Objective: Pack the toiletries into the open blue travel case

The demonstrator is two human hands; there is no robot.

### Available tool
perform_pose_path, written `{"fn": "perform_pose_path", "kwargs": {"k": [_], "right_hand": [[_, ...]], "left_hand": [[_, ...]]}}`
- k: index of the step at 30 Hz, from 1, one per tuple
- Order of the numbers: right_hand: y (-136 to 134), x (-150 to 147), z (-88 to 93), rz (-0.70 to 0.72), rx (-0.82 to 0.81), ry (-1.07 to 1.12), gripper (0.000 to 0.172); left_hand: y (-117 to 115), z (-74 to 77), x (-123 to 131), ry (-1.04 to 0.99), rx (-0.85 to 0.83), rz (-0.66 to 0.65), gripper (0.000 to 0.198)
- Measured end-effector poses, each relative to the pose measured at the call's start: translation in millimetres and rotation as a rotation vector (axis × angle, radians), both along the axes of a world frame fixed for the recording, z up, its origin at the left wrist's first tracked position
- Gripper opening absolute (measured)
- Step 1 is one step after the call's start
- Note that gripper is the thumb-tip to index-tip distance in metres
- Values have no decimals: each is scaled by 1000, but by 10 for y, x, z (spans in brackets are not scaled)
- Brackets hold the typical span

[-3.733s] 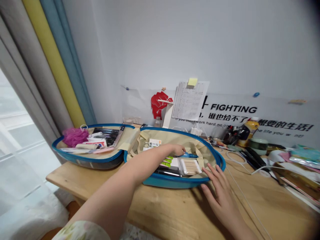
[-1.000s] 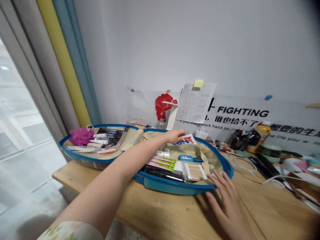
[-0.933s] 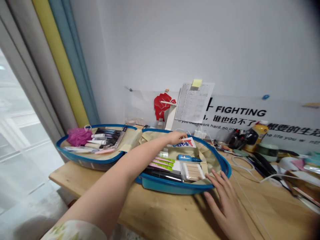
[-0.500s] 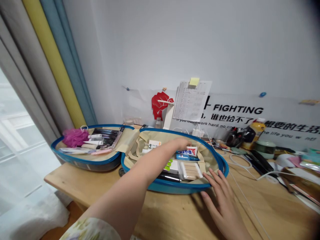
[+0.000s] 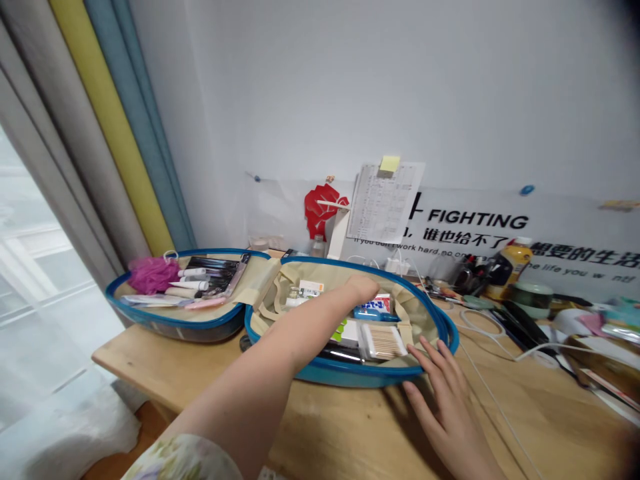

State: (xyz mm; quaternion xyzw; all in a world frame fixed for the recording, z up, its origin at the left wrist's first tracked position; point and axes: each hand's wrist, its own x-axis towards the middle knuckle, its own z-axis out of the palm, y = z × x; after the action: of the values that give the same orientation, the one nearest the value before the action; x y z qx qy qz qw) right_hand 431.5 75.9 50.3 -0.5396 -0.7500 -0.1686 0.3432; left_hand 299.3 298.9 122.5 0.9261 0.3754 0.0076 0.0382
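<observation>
Reading from here: left hand (image 5: 361, 289) over printed carton (image 5: 381, 305) inside blue-rimmed case (image 5: 345, 377), fingers' grip unclear; right hand (image 5: 443, 417) spread against rim (image 5: 400, 372).

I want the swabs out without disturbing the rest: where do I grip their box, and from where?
Come from above with your right hand and pinch the clear box of cotton swabs across its long sides. It lies flat by the front rim of the blue case, and those straight sides give an even hold.
</observation>
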Motion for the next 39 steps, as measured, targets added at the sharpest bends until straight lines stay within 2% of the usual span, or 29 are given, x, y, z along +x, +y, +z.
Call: {"fn": "perform_pose_path", "kwargs": {"k": [3,6,9,11,13,15,21,24,26,29,32,36,39], "right_hand": [[8,4,-12,-2,9,-3,47],[15,6,-20,-6,24,-15,47],[23,20,-28,-4,57,-41,47],[32,35,-34,1,71,-64,47],[42,46,-38,4,82,-78,47],[54,51,-40,5,86,-79,46],[87,53,-33,30,85,-69,46],[94,64,-40,30,97,-63,47],[95,70,-45,31,109,-62,47],[95,72,-42,30,114,-77,47],[100,71,-38,24,102,-81,48],[114,72,-50,18,107,-66,48],[119,69,-53,19,117,-79,47]], "left_hand": [[-27,34,12,26,-39,6,18],[-72,133,-38,26,-79,-7,21],[-136,300,-227,-21,-89,-19,30],[-187,419,-471,-68,-82,-13,36],[-237,512,-825,-154,-79,10,40],[-274,563,-1284,-300,-83,66,42],[-328,540,-2917,-493,-50,378,50],[-467,519,-3557,-416,-157,493,60],[-615,498,-3817,-253,-275,503,66],[-834,445,-3943,14,-390,508,78],[-957,382,-3869,180,-410,559,89],[-983,337,-3768,196,-400,561,88],[-991,337,-3814,191,-435,588,84]]}}
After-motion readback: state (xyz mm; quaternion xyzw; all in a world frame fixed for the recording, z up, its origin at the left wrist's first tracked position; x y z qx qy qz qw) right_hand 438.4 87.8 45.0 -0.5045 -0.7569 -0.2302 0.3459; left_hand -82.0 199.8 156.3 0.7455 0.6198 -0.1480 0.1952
